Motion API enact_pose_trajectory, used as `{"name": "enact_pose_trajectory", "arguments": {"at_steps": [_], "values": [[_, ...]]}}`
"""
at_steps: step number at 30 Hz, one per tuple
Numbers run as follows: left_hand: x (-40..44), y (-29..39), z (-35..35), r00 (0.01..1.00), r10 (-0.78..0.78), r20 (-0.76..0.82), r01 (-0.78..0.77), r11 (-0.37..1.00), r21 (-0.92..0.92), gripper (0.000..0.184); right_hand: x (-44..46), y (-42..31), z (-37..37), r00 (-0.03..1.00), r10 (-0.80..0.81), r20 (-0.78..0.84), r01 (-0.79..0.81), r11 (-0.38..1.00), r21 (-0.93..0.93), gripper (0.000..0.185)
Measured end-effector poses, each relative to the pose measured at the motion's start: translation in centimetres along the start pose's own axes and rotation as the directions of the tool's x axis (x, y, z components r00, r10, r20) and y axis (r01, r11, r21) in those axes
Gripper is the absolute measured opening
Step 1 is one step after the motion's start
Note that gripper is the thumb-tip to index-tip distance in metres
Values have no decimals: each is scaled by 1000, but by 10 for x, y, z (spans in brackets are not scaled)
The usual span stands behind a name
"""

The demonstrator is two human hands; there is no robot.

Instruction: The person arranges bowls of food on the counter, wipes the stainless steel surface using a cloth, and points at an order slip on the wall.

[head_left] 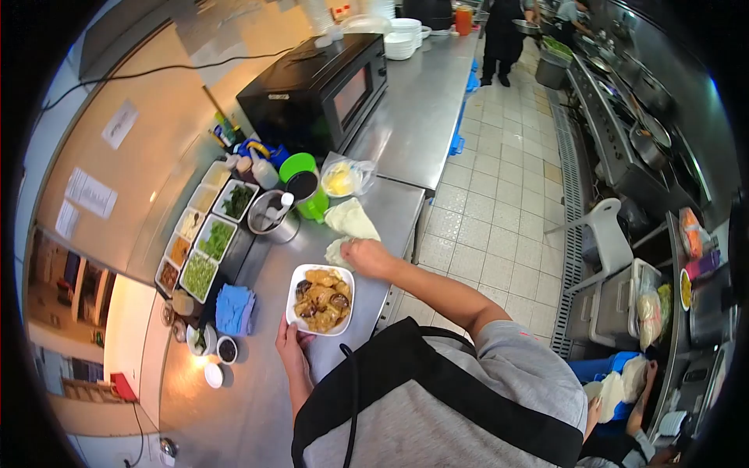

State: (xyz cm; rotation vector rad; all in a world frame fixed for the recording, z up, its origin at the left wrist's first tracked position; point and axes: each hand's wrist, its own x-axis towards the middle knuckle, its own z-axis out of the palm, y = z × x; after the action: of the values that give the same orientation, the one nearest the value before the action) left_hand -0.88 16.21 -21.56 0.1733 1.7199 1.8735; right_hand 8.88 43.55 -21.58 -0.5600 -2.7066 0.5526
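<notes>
A white square bowl [295,313] holds glossy brown chunks of food with dark pieces among them. My left hand [293,347] grips the bowl at its lower left rim, thumb along the side; the fingers beneath are partly hidden. Just past the bowl's upper right corner, my right hand [370,258] is closed on a white cloth [339,251], which is bunched under the fingers. Another white cloth [353,218] lies against it on the steel counter, and I cannot tell whether the two are one piece.
Left of the bowl stand trays of chopped greens [200,277], a folded blue cloth [234,310] and small cups [214,376]. Beyond are a steel pot [273,222], a green jug [310,191] and a black microwave [320,90]. Co-workers [503,39] stand at the back and lower right.
</notes>
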Motion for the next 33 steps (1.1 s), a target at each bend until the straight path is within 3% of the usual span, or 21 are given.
{"name": "enact_pose_trajectory", "arguments": {"at_steps": [4,7,10,12,14,22,28,33], "values": [[-2,4,3,1000,-10,1,10,1000,-6,41,-12,-8,-12,995,-86,-60,94,984,152,8],[0,0,0,1000,-15,19,15,1000,-4,41,-13,-3,-2,997,-72,15,72,997,37,9],[3,-4,-5,999,-6,41,6,1000,12,41,-5,-2,-8,997,-48,-61,58,982,182,7],[6,-3,-3,999,0,37,-2,999,36,42,1,-2,-13,979,-6,-206,61,963,263,6],[3,-4,-2,1000,14,28,-16,998,53,43,6,-5,-15,975,43,-220,32,945,325,8],[4,-3,0,1000,10,23,-10,1000,-2,44,31,-28,-21,996,68,-53,-51,958,282,8],[4,-2,-1,999,-9,45,8,1000,17,45,45,-45,-13,1000,-18,20,11,948,317,12],[2,2,1,998,-24,53,25,1000,-13,46,58,-53,-1,992,-68,105,47,980,192,14]]}}
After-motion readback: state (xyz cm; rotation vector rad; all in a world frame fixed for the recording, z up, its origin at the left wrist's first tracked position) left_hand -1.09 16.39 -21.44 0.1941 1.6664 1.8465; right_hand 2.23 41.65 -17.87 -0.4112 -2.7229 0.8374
